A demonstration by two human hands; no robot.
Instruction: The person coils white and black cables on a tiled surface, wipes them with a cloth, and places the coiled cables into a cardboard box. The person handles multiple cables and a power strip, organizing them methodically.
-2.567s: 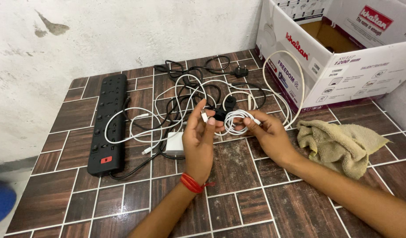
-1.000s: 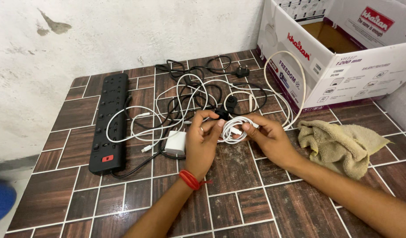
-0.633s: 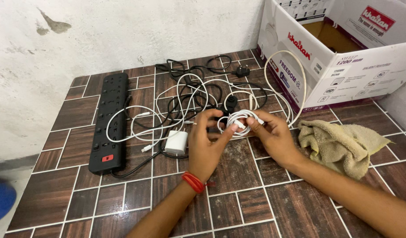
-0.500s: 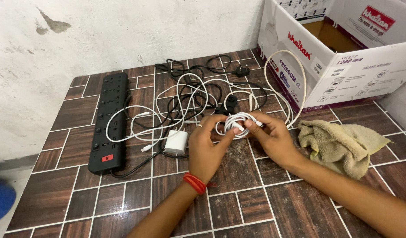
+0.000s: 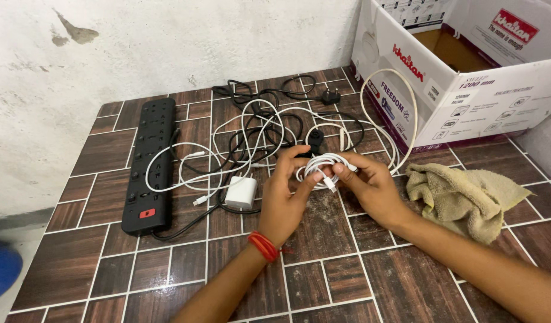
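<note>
Left hand: the left hand, a red thread band at its wrist, is closed lightly on the near left side of a small coiled white cable, seemingly so the loops are kept together.
Right hand: the right hand is pinched on the coil's right side, one connector end trapped under a fingertip.
Cable's place: held just above the brown tiled tabletop, near the tangled black and white cords.
Containers: an open white cardboard box stands far right; its contents cannot be told.
Nearby: a black power strip lies left, a white charger block is just beside the left hand, a crumpled beige cloth lies right.
</note>
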